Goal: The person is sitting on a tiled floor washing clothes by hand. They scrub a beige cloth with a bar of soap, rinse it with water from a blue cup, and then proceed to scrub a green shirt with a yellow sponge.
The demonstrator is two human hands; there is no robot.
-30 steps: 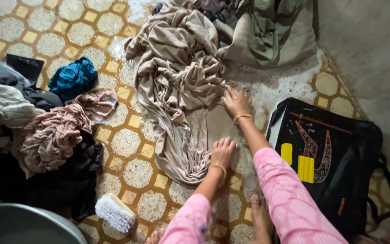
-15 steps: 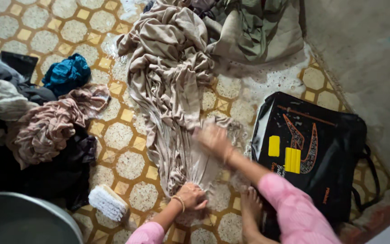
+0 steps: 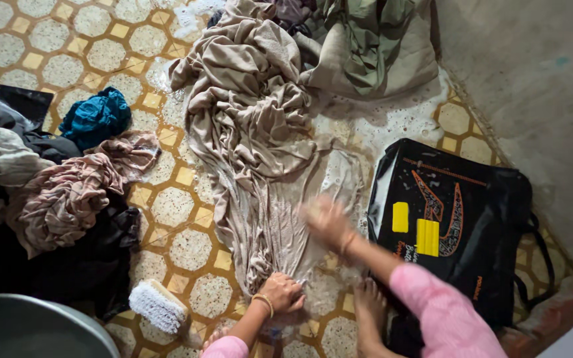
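Wet beige cloth [image 3: 260, 166], limp and heavy on the soapy floor [image 3: 180, 212].
My left hand [image 3: 281, 292] clenches its bunched lower end, the best grip; my right hand [image 3: 324, 219] is blurred, grip unclear.

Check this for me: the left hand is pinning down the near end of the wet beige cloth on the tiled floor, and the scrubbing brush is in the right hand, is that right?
Not quite. The left hand does pin the near end of the beige cloth, but the scrubbing brush lies by itself on the tiled floor, left of that hand. The head view shows the right hand, blurred, on the cloth without a brush.
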